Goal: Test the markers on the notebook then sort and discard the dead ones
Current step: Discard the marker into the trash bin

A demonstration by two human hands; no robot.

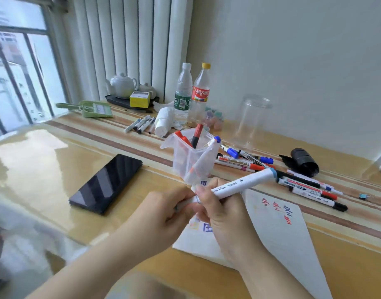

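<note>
You are gripping the white marker (239, 184) in your right hand (224, 214), fingers curled; your left hand (163, 214) is pinching its lower end above the notebook (275, 225).

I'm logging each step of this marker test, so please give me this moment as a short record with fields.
activity: both hands hold one white marker above the notebook
right hand: grips the marker's barrel
left hand: grips the marker's near end; cap on or off cannot be told
notebook: open, red and blue test marks on it
clear cup: upright behind the hands, holds red markers
loose markers: lying right of the cup
smaller marker group: further back, left of the bottles
phone: flat, left of the notebook
</note>
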